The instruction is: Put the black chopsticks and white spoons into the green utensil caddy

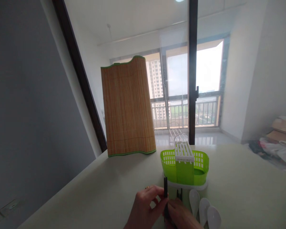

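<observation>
Between thumb and fingers, my left hand [149,203] pinches a pair of black chopsticks [165,187] held nearly upright. My right hand [181,214] closes on the same chopsticks lower down, its thumb against them. Tips of more black chopsticks [180,193] show just beyond my right hand; the rest of them is hidden by it. Several white spoons, one of them a white soup spoon [204,206], lie to the right of my right hand. Beyond both hands stands a light green utensil basket [184,173] with a white slotted middle part and a white base.
A bamboo mat [128,108] with green edging stands upright on the white table [90,197] at the back left. Behind the table are a glass partition with a dark frame [193,70] and a window. Cardboard boxes [284,127] and bags are heaped at the far right.
</observation>
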Motion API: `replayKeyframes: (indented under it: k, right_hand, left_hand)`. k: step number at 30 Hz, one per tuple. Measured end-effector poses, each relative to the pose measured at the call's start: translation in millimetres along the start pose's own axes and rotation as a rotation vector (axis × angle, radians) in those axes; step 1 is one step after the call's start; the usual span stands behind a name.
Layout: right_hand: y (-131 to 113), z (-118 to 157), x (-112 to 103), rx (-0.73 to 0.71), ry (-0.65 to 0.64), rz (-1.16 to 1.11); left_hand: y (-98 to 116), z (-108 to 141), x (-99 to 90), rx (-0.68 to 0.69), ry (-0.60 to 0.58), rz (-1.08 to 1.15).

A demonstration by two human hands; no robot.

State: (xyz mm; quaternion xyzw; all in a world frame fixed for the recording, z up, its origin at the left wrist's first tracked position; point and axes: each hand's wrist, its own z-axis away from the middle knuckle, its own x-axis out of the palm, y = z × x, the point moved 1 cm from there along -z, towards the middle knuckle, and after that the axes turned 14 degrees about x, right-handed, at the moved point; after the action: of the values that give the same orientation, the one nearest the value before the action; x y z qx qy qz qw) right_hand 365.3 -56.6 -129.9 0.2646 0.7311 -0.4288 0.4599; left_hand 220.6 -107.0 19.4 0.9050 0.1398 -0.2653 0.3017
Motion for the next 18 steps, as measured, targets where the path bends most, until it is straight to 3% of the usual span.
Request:
replayKeyframes:
  k: [3,6,9,11,14,18]
  right_hand:
    - [-1,6,-23,-0.083,0.111,0.023]
    - [-7,12,-49,-0.191,0.422,0.087]
    - [-13,13,-60,-0.300,0.678,0.163]
    - [-16,11,-59,-0.365,0.787,0.211]
    - [-17,7,-53,-0.431,0.902,0.274]
    - [-11,-1,-44,-0.459,0.981,0.290]
  left_hand:
    - [5,-18,-26.5,-0.031,0.137,-0.054]
    - [8,-53,-56.9,-0.053,0.327,-0.123]
    - [-2,-98,-65.5,-0.030,0.406,-0.133]
    - [-20,-127,-53.3,-0.023,0.351,-0.123]
    - [-60,-158,-17.5,-0.080,0.166,-0.149]
    - [-103,-172,28.3,-0.144,0.034,-0.170]
